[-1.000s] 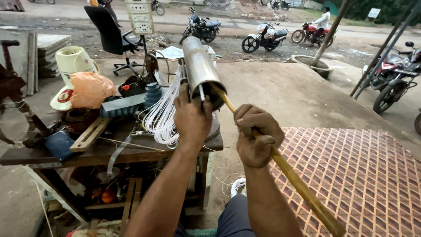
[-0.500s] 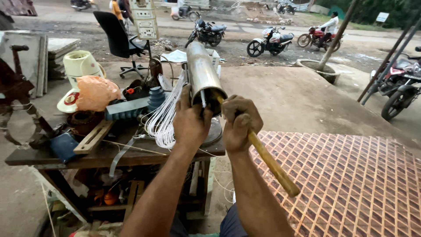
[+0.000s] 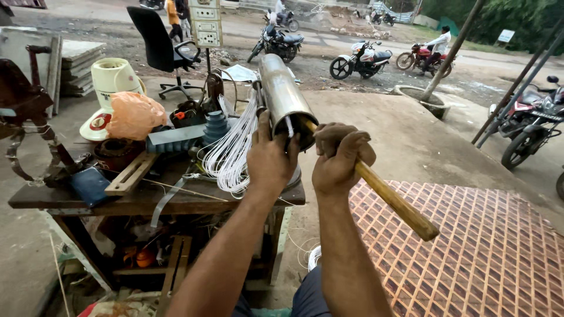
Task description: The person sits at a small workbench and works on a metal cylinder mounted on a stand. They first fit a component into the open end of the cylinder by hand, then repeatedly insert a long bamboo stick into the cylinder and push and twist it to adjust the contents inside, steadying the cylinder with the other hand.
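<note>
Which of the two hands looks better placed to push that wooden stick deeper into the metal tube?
The right hand, probably. It is wrapped around the wooden stick just behind the mouth of the metal tube, in line with it. The left hand is pressed against the tube's open end, steadying it, and does not hold the stick.

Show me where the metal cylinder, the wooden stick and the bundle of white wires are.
metal cylinder (image 3: pixel 281 94), head view, on its shiny side wall.
wooden stick (image 3: pixel 395 202), head view, on the bare shaft below the right hand.
bundle of white wires (image 3: pixel 230 154), head view, on the middle of the hanging loops.
</note>
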`<state>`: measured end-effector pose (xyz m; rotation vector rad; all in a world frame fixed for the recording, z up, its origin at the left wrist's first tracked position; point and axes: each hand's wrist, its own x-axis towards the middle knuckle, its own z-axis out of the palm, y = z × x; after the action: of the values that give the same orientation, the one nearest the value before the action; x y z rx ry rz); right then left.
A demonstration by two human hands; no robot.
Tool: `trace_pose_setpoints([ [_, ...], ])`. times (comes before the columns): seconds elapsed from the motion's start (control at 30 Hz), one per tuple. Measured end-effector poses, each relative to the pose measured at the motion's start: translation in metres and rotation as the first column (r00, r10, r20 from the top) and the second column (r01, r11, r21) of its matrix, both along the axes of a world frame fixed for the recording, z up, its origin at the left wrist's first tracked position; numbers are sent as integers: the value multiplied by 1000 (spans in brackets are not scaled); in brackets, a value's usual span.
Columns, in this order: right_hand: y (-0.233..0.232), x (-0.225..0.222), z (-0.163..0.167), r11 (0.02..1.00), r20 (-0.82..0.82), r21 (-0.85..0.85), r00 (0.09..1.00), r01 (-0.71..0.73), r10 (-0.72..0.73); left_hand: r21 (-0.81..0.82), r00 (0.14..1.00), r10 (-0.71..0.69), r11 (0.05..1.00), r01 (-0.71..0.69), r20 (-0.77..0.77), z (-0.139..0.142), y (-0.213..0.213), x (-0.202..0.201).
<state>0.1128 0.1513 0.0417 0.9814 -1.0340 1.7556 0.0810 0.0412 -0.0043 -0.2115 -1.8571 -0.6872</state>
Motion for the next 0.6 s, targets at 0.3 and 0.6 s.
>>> trace_pose_setpoints([
  [0.3,22,87,-12,998,-64,34,996,-56,58,9,999,-8,1000,8,43,-2,-4,5],
  [0.6,19,100,-21,997,-22,58,998,-60,61,133,985,-143,979,155,-100,24,-8,41],
])
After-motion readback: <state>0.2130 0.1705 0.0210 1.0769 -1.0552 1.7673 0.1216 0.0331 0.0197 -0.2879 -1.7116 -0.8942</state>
